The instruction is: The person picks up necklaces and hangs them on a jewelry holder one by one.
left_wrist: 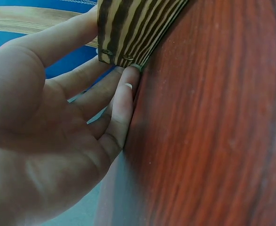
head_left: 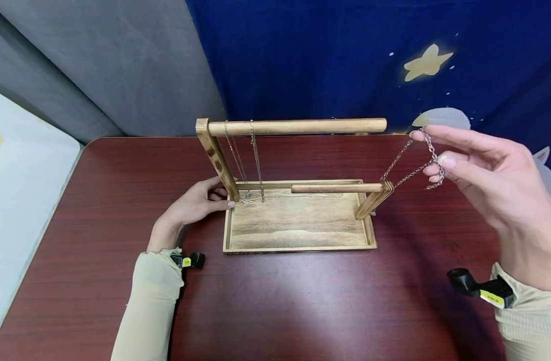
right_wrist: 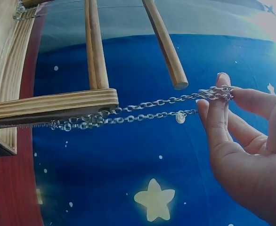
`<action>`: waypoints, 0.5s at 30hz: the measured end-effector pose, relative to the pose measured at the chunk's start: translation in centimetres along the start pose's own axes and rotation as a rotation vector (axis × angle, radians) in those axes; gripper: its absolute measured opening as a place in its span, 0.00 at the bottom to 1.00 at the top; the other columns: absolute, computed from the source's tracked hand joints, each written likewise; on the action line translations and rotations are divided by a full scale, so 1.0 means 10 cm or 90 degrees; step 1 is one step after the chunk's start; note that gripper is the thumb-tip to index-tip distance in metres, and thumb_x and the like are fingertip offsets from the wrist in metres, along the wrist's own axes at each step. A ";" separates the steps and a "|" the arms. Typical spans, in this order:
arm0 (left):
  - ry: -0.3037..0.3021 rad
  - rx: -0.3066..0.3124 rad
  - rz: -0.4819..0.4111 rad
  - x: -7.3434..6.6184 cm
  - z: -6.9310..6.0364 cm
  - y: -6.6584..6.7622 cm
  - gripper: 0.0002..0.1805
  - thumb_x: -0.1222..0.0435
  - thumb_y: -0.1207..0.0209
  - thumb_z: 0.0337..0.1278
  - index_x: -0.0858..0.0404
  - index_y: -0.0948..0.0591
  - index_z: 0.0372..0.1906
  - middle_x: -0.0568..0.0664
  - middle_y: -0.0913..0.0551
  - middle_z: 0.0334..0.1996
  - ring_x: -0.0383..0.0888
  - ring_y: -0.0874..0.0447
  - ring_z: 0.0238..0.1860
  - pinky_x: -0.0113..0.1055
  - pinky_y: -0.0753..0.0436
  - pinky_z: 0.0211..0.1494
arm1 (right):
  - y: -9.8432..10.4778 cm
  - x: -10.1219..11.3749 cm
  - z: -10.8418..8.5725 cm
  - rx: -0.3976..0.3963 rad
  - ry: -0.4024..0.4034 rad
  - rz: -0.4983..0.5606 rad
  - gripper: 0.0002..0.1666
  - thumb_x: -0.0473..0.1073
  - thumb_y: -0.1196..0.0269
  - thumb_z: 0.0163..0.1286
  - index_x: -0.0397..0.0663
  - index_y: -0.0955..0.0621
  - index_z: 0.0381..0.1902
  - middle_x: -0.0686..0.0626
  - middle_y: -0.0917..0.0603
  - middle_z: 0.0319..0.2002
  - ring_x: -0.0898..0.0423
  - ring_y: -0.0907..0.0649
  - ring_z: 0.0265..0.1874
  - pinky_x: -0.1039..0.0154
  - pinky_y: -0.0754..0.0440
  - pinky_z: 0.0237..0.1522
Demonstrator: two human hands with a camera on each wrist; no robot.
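A wooden jewelry stand [head_left: 298,238] has a shallow tray base, a high bar [head_left: 298,127] on its left post and a lower bar [head_left: 334,188] on its right post. My left hand [head_left: 191,203] grips the base's left end beside the tall post, thumb at the rim; the left wrist view shows fingers [left_wrist: 124,103] against the striped wood. Off the right side, my right hand [head_left: 505,170] pinches a silver chain necklace [right_wrist: 147,116] between thumb and fingers. From the fingertips, its two strands stretch to the short right post. A small round charm [right_wrist: 180,117] hangs on one strand.
Two thin necklaces [head_left: 256,160] hang from the left part of the high bar, and a fine chain lies along the tray's back. The stand sits on a reddish-brown table [head_left: 275,301]. Behind it hang a grey curtain [head_left: 135,65] and a blue star-patterned cloth [head_left: 311,60].
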State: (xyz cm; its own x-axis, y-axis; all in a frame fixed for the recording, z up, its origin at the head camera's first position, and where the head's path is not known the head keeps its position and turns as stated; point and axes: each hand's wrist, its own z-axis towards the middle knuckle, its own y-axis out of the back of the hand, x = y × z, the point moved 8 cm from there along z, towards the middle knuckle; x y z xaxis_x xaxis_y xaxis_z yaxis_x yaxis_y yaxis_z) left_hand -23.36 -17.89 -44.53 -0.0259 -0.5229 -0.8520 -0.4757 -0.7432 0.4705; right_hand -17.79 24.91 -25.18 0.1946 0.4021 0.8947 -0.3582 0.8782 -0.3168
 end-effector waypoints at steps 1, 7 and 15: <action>-0.001 0.000 0.001 0.00 0.00 0.00 0.32 0.64 0.33 0.61 0.65 0.30 0.69 0.59 0.21 0.47 0.50 0.21 0.44 0.31 0.24 0.45 | -0.01 0.00 0.02 -0.002 0.000 -0.005 0.25 0.11 0.57 0.66 0.10 0.38 0.62 0.24 0.25 0.58 0.43 0.14 0.36 0.59 0.16 0.40; -0.004 -0.003 0.001 0.00 0.00 0.00 0.32 0.65 0.33 0.61 0.66 0.30 0.68 0.59 0.21 0.47 0.50 0.21 0.43 0.31 0.23 0.45 | -0.07 0.02 0.13 -0.004 -0.002 -0.023 0.26 0.11 0.56 0.66 0.12 0.36 0.63 0.25 0.25 0.59 0.43 0.14 0.35 0.58 0.16 0.42; -0.002 -0.001 0.011 -0.03 -0.01 0.01 0.35 0.64 0.33 0.61 0.66 0.32 0.71 0.59 0.20 0.48 0.50 0.20 0.45 0.32 0.23 0.46 | -0.11 0.00 0.22 -0.019 -0.005 -0.040 0.25 0.13 0.52 0.67 0.14 0.34 0.62 0.26 0.25 0.59 0.45 0.13 0.36 0.60 0.16 0.43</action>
State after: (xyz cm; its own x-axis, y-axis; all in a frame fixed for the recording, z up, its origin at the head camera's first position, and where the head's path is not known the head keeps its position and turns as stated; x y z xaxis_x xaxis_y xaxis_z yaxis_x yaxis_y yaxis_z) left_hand -23.33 -17.79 -44.23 -0.0362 -0.5340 -0.8447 -0.4739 -0.7350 0.4849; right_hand -19.38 23.38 -24.16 0.2088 0.3440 0.9155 -0.3183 0.9090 -0.2689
